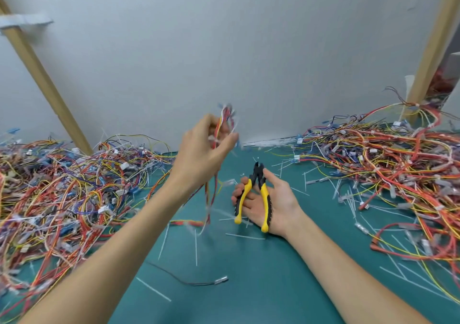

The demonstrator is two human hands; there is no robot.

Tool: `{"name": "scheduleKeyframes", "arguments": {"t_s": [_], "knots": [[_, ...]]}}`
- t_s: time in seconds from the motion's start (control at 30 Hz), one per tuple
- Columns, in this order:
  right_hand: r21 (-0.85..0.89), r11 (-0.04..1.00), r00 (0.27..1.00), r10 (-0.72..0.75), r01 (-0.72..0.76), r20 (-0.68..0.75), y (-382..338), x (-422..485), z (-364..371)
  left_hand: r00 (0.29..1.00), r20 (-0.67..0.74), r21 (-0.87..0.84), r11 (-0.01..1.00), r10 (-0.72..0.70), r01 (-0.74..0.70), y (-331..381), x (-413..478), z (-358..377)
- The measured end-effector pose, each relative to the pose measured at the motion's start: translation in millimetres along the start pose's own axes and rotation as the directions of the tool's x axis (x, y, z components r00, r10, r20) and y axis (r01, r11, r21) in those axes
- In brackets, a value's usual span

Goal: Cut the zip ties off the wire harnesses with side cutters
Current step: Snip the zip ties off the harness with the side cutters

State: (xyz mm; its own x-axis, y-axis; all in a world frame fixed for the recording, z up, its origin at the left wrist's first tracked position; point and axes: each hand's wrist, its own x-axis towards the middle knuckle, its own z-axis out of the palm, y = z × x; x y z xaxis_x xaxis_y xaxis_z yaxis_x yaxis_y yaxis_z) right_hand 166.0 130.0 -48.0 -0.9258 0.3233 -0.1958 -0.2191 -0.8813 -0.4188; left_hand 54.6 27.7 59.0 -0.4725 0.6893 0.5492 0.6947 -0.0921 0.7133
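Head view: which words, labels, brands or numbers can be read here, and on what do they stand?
None can be read.
The cutters in the right hand show no legible brand.
The harness in the left hand is blurred.
Blue tags on the wires are too small.

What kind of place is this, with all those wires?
Probably a workshop or factory workbench: heaps of coloured wire harnesses lie on a green mat, cut zip ties lie scattered, and the right hand holds side cutters.

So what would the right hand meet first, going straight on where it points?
Ahead of the right hand, the green mat looks almost free; likely first are the white strands at the grey wall's foot. Depth unclear.
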Motion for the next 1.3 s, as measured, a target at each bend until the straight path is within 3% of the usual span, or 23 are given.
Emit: {"name": "scheduleKeyframes", "arguments": {"t_s": [0.1,0.17,0.23,0.4,0.5,0.6,0.67,0.8,0.87,0.97,1.1,1.2,1.3], "knots": [[0.024,0.999,0.999,-0.027,0.028,-0.021,-1,1,-2,0.974,-0.17,-0.068,0.985,0.148,-0.161,13,12,16],[0.034,0.998,0.997,-0.058,0.059,-0.051,-4,1,-3,0.959,-0.268,-0.121,0.985,0.09,-0.126,7,4,35],[0.067,0.994,0.995,-0.082,0.085,-0.058,-8,0,-4,0.955,-0.29,-0.145,0.989,-0.061,0.02,-11,-19,53],[0.132,0.986,0.993,-0.1,0.106,-0.056,-15,-2,-3,0.971,-0.124,0.048,0.976,-0.205,0.212,-69,-68,49],[-0.017,0.999,0.999,-0.032,0.031,-0.041,-12,-2,-1,0.947,-0.068,0.099,0.942,-0.315,0.32,-85,-74,31],[-0.16,0.987,0.999,0.019,-0.024,-0.037,-9,-3,-1,0.915,-0.086,0.018,0.918,-0.393,0.396,-87,-78,24],[-0.232,0.971,0.998,0.056,-0.058,-0.013,-8,-4,0,0.931,-0.092,0.019,0.934,-0.354,0.357,-87,-79,19],[-0.371,0.92,0.986,0.157,-0.126,0.054,-8,-6,1,0.988,-0.042,0.312,0.938,-0.147,0.153,-88,-71,6],[-0.412,0.901,0.981,0.183,-0.139,0.068,-9,-6,1,0.984,0.014,0.36,0.918,-0.18,0.163,-83,-65,1],[-0.452,0.879,0.976,0.203,-0.149,0.074,-8,-6,1,0.935,0.041,0.44,0.847,-0.352,0.299,-73,-48,-2],[-0.484,0.86,0.97,0.229,-0.161,0.085,-7,-7,3,0.81,0.06,0.442,0.743,-0.584,0.503,-70,-20,4],[-0.513,0.844,0.966,0.24,-0.155,0.102,-7,-9,4,0.754,0.106,0.457,0.705,-0.649,0.543,-72,-13,14],[-0.527,0.838,0.958,0.252,-0.144,0.138,-8,-11,5,0.743,0.113,0.365,0.723,-0.66,0.586,-71,-13,12]]}}
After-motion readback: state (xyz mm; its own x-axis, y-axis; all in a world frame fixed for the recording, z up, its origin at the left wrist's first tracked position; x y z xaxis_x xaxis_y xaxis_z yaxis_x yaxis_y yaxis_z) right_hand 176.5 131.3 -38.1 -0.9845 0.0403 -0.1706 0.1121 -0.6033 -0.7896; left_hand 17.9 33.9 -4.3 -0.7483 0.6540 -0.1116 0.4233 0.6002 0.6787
